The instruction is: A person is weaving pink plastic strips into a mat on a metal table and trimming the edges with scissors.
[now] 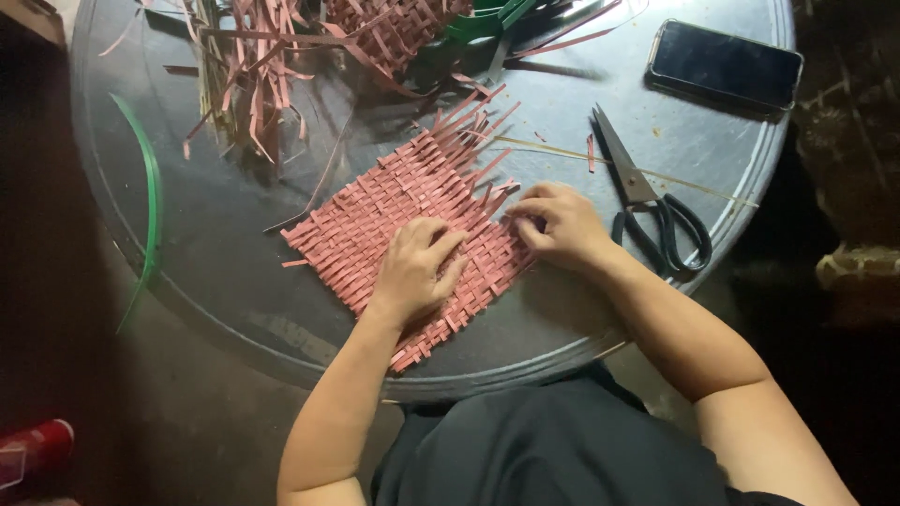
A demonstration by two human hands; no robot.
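Both hands rest on the pink woven mat [403,211] in the middle of the round surface [234,234] — the left hand [412,272] presses flat, the right hand [558,225] pinches a strip at its edge — and a hard tug might loosen the weave.

views: one, head-worn | position: above the seated person, over the lap | facing: steeply down and forward onto the round dark bench [234,281] | range: close, forearms fill lower frame, both hands at centre | coverage: most of the bench top, far rim cropped, floor at left and right edges | shared area: none, single view
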